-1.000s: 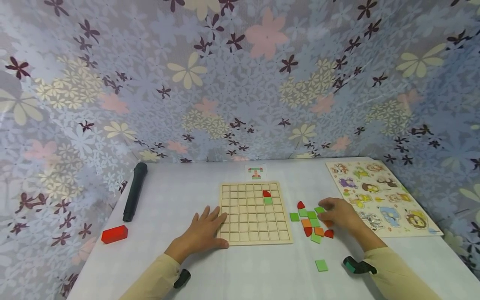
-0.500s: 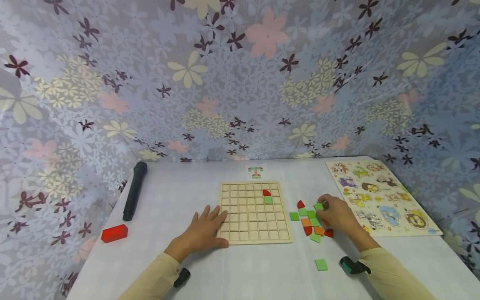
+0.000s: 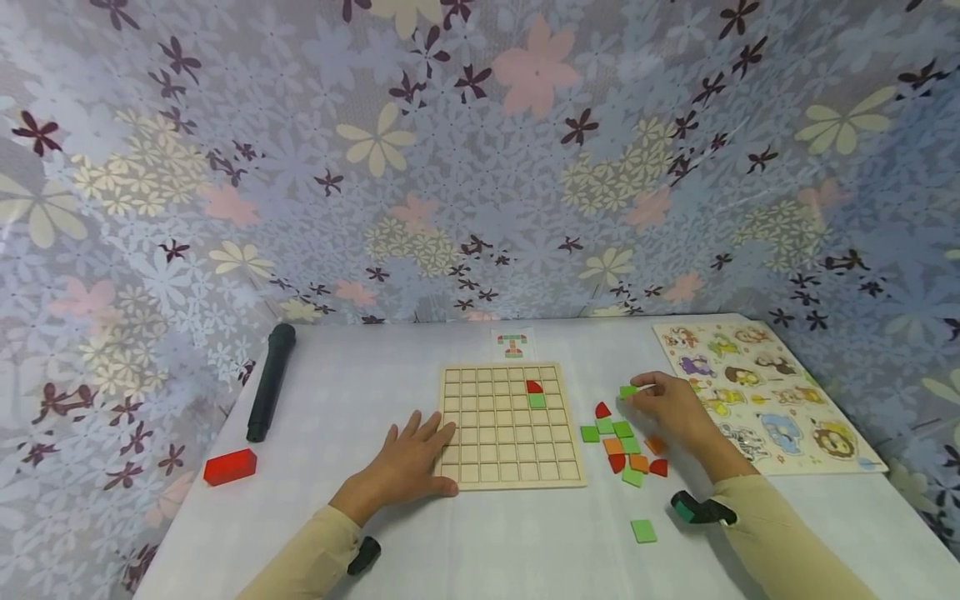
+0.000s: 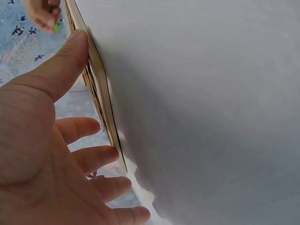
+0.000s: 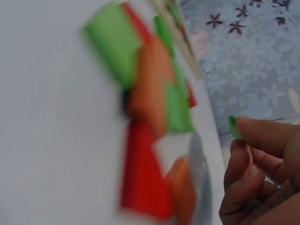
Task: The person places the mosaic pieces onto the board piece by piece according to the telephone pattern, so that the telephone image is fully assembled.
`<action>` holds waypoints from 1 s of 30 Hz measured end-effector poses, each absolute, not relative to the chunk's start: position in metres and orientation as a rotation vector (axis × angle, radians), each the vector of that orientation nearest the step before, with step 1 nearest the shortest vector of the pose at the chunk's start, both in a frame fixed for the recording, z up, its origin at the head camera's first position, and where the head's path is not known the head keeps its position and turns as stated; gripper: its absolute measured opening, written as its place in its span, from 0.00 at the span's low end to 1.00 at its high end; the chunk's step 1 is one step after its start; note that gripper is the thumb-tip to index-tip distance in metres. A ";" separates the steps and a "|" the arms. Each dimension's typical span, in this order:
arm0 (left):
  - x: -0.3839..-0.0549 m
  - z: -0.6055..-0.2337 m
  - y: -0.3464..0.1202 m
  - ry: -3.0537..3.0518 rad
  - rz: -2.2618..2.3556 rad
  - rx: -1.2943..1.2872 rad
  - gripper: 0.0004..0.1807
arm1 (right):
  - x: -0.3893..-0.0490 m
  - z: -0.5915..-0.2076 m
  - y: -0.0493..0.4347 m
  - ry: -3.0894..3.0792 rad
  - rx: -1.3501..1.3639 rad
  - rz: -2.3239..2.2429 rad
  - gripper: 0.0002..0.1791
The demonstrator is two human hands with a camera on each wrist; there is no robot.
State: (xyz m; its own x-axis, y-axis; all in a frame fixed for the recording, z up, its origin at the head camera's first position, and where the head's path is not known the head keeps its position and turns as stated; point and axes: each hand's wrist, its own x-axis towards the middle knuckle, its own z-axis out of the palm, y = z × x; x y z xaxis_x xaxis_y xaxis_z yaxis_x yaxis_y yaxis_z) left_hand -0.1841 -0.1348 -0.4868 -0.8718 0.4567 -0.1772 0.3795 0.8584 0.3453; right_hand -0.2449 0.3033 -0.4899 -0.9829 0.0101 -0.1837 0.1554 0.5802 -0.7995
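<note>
My left hand (image 3: 405, 462) rests with its fingers spread at the left edge of a wooden grid board (image 3: 506, 442). In the left wrist view the thumb (image 4: 70, 58) lies against the board's edge. Two pieces sit in the board's cells: a red quarter-circle tile (image 3: 534, 387) and, below it, a green square tile (image 3: 537, 401). Between thumb and fingers, my right hand (image 3: 678, 412) pinches another green tile (image 3: 627, 392), held up beyond the loose pieces. Red, green and orange tiles (image 3: 613, 446) lie scattered right of the board, blurred in the right wrist view.
A small pattern card (image 3: 513, 343) lies behind the grid board. An animal puzzle board (image 3: 780, 396) is at the right. One green square (image 3: 643, 531) lies apart near the front. At the left are a black tube (image 3: 272, 383) and a red block (image 3: 230, 467).
My right hand has picked a green tile from the pile and moved it away from me and slightly left. An orange tile beneath the hand is uncovered. The left hand stays put.
</note>
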 end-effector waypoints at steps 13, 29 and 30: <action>-0.190 -0.488 -0.132 2.771 0.510 0.617 0.54 | -0.290 -0.483 0.227 2.271 0.074 -1.797 0.28; -0.191 -0.490 -0.134 2.766 0.539 0.624 0.54 | -0.306 -0.501 0.168 2.454 -0.187 -1.559 0.19; -0.191 -0.490 -0.134 2.767 0.538 0.627 0.54 | -0.307 -0.502 0.167 2.485 -0.199 -1.520 0.18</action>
